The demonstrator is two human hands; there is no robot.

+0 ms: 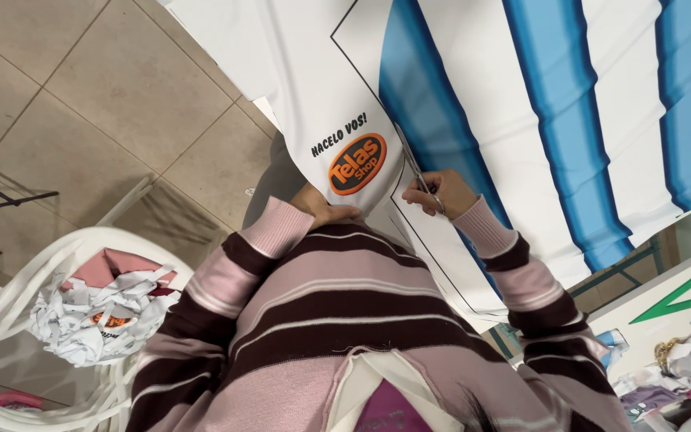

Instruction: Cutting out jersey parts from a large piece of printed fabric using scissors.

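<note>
Gripping scissors (411, 164), right hand (441, 194) cuts printed fabric (473, 104); left hand (319, 210) steadies it.

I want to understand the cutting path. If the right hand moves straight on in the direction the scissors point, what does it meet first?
Probably only more printed fabric: the right hand aims its scissors along the black outline, beside the blue stripe.

A white plastic chair (9, 264) is holding crumpled white fabric scraps (93, 316) over beige floor tiles (121, 88); a green plastic triangle ruler (685, 298) is lying nearby.
</note>
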